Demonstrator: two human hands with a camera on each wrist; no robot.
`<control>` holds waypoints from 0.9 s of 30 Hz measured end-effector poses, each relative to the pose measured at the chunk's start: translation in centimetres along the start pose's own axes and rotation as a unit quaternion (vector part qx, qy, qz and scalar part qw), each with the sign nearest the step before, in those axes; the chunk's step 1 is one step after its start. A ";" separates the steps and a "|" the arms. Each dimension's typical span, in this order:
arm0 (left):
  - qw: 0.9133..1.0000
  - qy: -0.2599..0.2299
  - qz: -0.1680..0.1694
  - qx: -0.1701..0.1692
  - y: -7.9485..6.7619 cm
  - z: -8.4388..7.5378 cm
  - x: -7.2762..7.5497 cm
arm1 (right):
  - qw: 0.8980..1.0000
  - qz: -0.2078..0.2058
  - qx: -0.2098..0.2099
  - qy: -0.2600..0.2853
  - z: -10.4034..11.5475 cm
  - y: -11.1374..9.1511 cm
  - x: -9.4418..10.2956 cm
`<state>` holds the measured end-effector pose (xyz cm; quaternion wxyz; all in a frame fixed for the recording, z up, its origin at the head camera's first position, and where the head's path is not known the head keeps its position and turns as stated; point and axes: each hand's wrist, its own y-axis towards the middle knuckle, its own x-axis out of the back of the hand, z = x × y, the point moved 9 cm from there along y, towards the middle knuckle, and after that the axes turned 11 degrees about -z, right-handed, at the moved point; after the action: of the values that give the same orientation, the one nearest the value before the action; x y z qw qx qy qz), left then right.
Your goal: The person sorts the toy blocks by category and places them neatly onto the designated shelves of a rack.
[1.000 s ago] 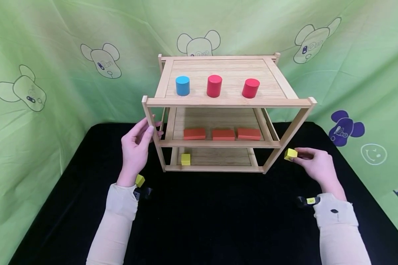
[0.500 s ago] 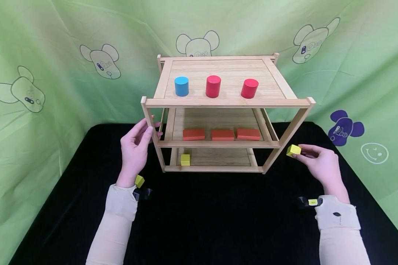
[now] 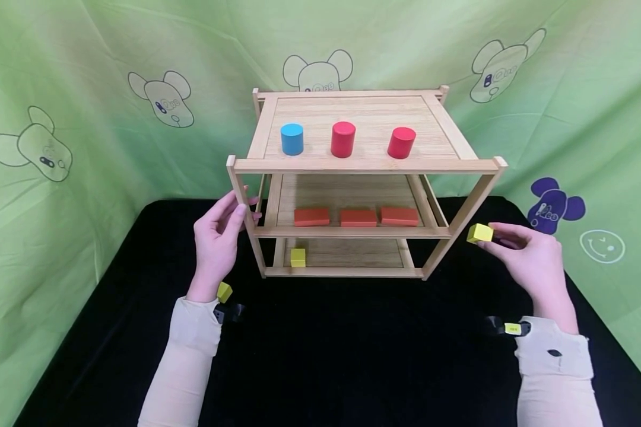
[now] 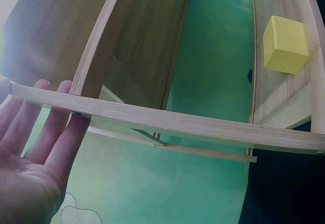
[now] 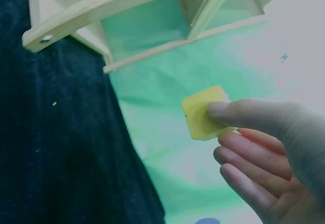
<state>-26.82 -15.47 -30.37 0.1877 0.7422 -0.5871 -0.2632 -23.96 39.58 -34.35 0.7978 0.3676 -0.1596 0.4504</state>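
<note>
A wooden three-tier shelf stands on black cloth. My left hand grips its front left post, thumb in front and fingers reaching behind. In the left wrist view, those fingers pass behind the post. To the right of the shelf, my right hand pinches a yellow cube in the air, apart from the front right post. The right wrist view shows the thumb lying on the cube. A second yellow cube sits at the left of the bottom tier.
Several blocks stand above: a blue cylinder and two red cylinders on the top tier, three red-orange blocks on the middle one. A small yellow thing shows beside the left wrist. Green printed cloth hangs behind.
My right hand, still pinching the yellow cube, has moved right and slightly up, away from the shelf. The left hand stays on the post.
</note>
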 end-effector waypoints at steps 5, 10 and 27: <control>1.000 0.001 -0.001 0.002 0.0 -0.2 -0.1 | 1.000 0.009 0.000 0.016 1.3 -0.2 0.7; 1.000 0.004 -0.001 0.001 0.0 -0.1 -0.1 | 1.000 0.018 0.007 0.010 2.5 -0.5 1.3; 1.000 0.005 -0.004 -0.003 0.0 -0.3 0.0 | 0.999 0.049 0.014 -0.005 4.4 -1.5 2.6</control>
<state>-26.64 -15.45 -30.17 0.1922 0.7453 -0.5823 -0.2618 -20.95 37.44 -30.47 0.7689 0.3725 -0.1752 0.4892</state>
